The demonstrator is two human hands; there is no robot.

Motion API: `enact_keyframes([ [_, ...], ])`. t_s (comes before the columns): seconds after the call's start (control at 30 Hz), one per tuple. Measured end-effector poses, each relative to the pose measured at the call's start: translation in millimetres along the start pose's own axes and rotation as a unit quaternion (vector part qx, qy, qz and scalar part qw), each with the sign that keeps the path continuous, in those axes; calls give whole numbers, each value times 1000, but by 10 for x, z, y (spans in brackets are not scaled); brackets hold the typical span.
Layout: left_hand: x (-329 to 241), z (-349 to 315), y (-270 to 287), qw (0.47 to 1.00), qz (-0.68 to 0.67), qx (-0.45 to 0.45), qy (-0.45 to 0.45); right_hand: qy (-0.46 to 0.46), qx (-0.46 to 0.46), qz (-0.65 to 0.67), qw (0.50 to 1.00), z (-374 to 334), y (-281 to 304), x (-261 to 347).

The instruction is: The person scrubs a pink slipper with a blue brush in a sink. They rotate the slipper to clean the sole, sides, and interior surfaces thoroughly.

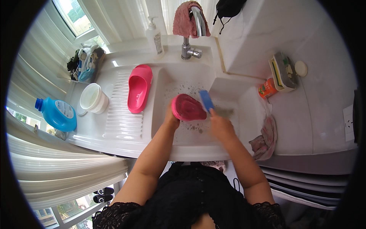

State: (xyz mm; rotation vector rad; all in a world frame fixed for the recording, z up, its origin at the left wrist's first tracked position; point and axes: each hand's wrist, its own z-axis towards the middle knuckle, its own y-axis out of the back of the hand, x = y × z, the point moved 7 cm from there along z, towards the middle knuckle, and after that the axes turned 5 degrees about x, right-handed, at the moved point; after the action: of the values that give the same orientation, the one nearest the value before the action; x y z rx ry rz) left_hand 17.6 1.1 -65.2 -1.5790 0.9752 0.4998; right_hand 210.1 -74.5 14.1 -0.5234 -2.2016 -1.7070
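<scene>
Over the white sink basin (pixel 164 86), my left hand (pixel 171 117) grips a pink slipper (pixel 188 108) by its near left side. The slipper's dark, wet-looking face is turned up, with soapy smears on it. My right hand (pixel 222 128), a little blurred, is closed round the handle of a blue brush (pixel 206 100). The brush is just right of the slipper; whether its bristles touch it I cannot tell. A second pink slipper (pixel 139 88) lies on the ribbed washboard (pixel 119 110) left of the basin. Foam and dirty water spots mark the basin floor.
A chrome faucet (pixel 186 49) draped with a pink cloth (pixel 183 21) stands behind the basin. A pump bottle (pixel 154 38), white tub (pixel 93 98) and blue detergent bottle (pixel 57 114) line the left side. At right are an orange bottle (pixel 267 88) and a hanging rag (pixel 267 139).
</scene>
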Motion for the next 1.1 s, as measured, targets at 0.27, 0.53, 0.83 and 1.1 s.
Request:
enact_keyframes([
  [0.27, 65, 93, 91, 998, -7, -55, 26, -78, 295, -189, 933, -92, -537, -1798],
  [0.53, -36, 127, 217, 995, -29, -96, -7, -22, 466, 171, 868, -361, 9, -295],
  [0.83, 22, 108, 14, 999, -24, -29, -24, 215, -43, 129, 967, -220, 190, 556],
  [1.1, 44, 156, 59, 999, -24, -11, 25, 212, -26, 100, 972, -389, 245, 707],
])
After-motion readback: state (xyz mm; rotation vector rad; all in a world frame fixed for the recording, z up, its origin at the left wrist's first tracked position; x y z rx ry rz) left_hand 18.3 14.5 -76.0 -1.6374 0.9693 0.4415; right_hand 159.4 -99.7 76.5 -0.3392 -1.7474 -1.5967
